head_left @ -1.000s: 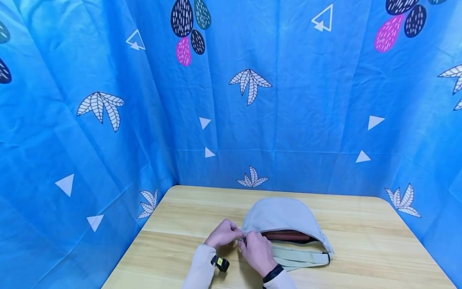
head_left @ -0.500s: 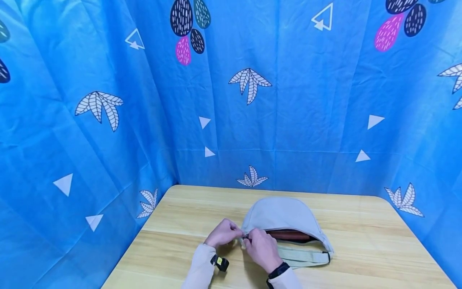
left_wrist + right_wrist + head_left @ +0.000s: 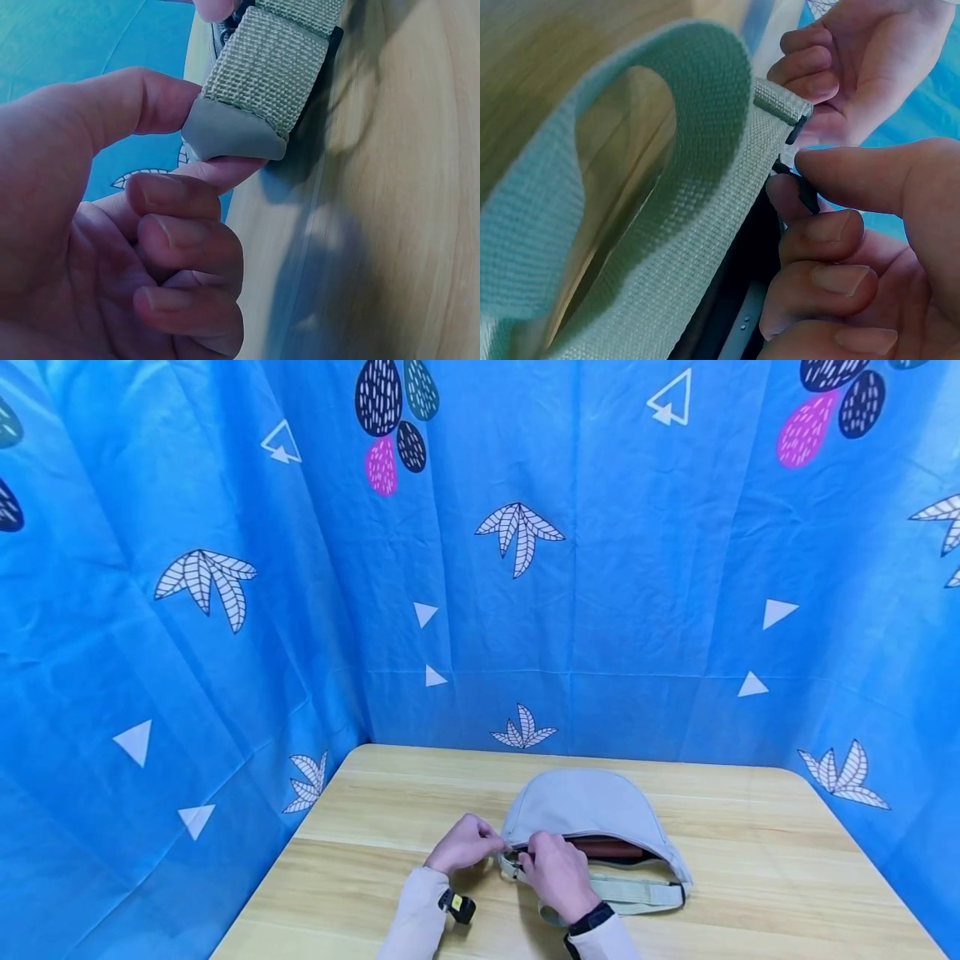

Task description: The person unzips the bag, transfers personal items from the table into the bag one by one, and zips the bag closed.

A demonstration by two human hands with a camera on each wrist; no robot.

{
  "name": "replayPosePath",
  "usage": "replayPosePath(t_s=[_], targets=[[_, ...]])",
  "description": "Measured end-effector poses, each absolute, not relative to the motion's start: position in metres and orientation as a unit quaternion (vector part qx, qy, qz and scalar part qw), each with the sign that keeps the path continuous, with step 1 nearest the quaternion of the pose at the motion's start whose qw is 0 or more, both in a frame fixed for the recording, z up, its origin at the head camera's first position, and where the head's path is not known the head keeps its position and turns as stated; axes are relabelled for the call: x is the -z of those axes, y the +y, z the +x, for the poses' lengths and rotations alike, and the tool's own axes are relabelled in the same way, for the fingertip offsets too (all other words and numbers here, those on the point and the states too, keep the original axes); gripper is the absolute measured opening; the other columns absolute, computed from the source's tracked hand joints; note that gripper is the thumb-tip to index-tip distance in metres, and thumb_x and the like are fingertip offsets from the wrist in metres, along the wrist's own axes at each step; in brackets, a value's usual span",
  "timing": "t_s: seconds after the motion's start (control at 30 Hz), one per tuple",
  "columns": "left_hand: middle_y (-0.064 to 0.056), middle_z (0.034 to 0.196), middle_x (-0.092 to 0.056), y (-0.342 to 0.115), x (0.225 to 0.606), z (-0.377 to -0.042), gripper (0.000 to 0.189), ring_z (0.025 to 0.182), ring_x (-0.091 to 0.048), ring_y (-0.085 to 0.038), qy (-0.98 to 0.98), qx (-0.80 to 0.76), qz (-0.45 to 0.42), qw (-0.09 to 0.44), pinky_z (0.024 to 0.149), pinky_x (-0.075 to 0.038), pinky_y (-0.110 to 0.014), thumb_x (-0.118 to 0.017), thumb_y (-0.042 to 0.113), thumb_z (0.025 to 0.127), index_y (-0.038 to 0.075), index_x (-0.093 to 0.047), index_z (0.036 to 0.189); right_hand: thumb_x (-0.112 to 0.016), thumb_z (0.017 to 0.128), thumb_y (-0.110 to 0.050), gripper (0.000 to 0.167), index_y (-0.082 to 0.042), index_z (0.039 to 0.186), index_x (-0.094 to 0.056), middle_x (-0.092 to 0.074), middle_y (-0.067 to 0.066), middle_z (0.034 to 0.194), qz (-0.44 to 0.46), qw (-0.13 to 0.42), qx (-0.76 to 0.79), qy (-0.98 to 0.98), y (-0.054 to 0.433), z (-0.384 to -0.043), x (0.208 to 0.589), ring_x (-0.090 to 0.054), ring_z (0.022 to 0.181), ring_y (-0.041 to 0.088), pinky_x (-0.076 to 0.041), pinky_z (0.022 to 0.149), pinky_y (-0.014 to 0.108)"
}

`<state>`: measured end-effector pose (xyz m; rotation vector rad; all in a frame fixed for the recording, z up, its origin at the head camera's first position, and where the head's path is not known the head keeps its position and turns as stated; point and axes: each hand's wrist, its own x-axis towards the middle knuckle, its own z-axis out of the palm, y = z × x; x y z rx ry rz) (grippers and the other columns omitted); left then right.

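Observation:
A light grey waist bag point(image 3: 588, 806) lies on the table, its zip gaping along the near edge. Inside shows a reddish-brown item point(image 3: 611, 847). My left hand point(image 3: 465, 845) holds the bag's left end; in the left wrist view, thumb and index finger pinch a smooth grey tab point(image 3: 232, 131) at the end of the webbing. Close by, my right hand point(image 3: 558, 872) is at the opening. The right wrist view shows its thumb and index finger pinching a dark zipper pull point(image 3: 804, 191). A pale green strap point(image 3: 705, 187) loops beside it.
The wooden table point(image 3: 765, 860) extends to both sides of the bag. Blue patterned curtains point(image 3: 645, 610) enclose it at the back and sides. The strap's buckle end point(image 3: 682, 895) lies at the bag's right.
My right hand has slid rightward along the bag's opening from its left end, uncovering strap webbing there. My left hand stays in place at the corner.

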<state>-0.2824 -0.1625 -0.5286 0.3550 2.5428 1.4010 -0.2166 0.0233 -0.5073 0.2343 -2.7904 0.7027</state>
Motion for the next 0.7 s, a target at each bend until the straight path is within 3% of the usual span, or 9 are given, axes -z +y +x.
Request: replayPosePath(t_s=[0.7], targets=[[0.007,0.061,-0.056,-0.16,0.528,-0.28,0.012,0.049,-0.039,-0.007,0.869,-0.47,0.125,0.092,0.046,-0.031,-0.022,-0.076,0.02,0.084,0.011,-0.079,0.077,-0.081,0.086,-0.02,0.043,-0.024,0.055,-0.051,-0.058,-0.007,0.059,0.091,0.148,-0.24,-0.955,0.035,-0.22,0.51,-0.057,0.054,0.014,-0.039,0.047,0.035]])
